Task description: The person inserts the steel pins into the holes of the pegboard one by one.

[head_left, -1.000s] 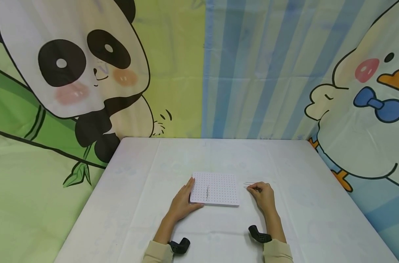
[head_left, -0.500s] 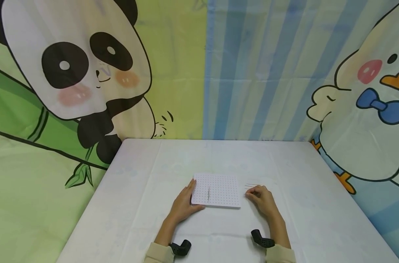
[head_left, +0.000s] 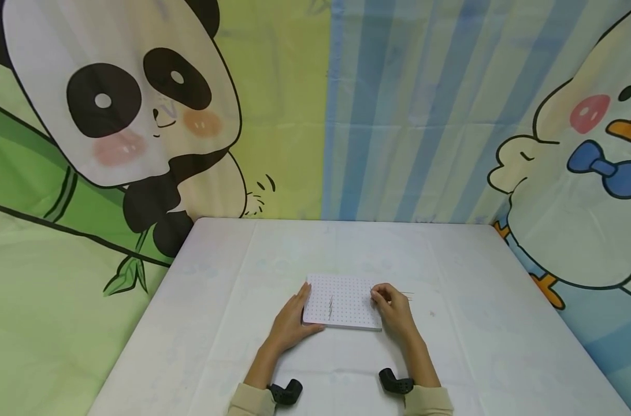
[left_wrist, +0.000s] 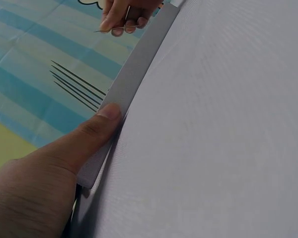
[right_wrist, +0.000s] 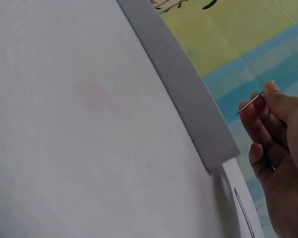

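A white square board (head_left: 349,283) dotted with rows of small holes lies on the table. At its near left corner rests my left hand (head_left: 289,325), fingers stretched along the left side and thumb (left_wrist: 92,134) against the front edge. Several thin metal needles (left_wrist: 78,78) stand upright in a row in the board's left part. Between thumb and forefinger, my right hand (head_left: 394,309) pinches another needle (right_wrist: 248,104), over the board's right edge in the head view. In the right wrist view that needle slants, its tip pointing away from the fingertips.
More loose needles (head_left: 407,293) lie on the white-covered table (head_left: 232,346), just right of the board and partly behind my right hand. Black wrist-worn devices (head_left: 286,392) sit below both hands. Printed cartoon curtains (head_left: 274,104) stand behind the table.
My right hand has moved left from the loose needles to the board's right edge, carrying a needle. The left hand has stayed at the board's corner.
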`<control>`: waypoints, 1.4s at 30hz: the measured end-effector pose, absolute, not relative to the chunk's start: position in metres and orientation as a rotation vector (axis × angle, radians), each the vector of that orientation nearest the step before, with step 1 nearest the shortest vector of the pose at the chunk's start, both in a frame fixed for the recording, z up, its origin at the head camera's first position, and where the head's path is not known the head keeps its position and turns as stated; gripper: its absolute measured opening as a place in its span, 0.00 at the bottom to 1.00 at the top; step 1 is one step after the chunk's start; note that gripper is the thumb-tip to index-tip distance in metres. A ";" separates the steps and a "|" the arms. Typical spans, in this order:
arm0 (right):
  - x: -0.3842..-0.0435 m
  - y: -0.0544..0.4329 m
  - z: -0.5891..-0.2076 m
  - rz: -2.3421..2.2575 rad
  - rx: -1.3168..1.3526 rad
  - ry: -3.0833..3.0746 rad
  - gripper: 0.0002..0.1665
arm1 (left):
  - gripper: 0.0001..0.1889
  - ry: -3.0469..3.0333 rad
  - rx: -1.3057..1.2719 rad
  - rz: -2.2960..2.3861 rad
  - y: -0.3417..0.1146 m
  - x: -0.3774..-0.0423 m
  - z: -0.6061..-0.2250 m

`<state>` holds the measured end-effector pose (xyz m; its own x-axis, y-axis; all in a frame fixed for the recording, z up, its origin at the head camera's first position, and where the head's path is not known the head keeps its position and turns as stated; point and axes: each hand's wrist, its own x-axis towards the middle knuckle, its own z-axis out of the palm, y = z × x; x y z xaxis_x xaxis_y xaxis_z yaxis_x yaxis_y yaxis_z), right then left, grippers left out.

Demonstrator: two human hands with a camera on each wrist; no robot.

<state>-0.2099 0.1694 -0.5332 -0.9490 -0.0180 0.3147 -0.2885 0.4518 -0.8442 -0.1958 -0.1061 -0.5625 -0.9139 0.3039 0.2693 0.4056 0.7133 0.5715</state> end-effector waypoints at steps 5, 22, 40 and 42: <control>-0.213 0.149 -0.532 1.556 0.282 -2.319 0.07 | 0.55 -2.770 -0.578 -0.971 -0.106 -0.197 -0.563; -0.221 0.094 -0.544 1.432 0.542 -2.145 0.05 | 0.54 -2.766 -0.585 -0.978 -0.105 -0.197 -0.565; -0.225 0.087 -0.548 1.187 0.665 -2.205 0.08 | 0.53 -2.759 -0.580 -1.016 -0.109 -0.196 -0.564; -0.224 0.087 -0.547 1.175 0.678 -2.206 0.07 | 0.53 -2.757 -0.579 -1.017 -0.109 -0.196 -0.564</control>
<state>-0.2244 0.0866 -0.5472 -0.7247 -0.1750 0.6665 -0.6508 0.4916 -0.5785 -0.1956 -0.1093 -0.5643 -0.9150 0.3047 0.2645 0.4034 0.6962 0.5938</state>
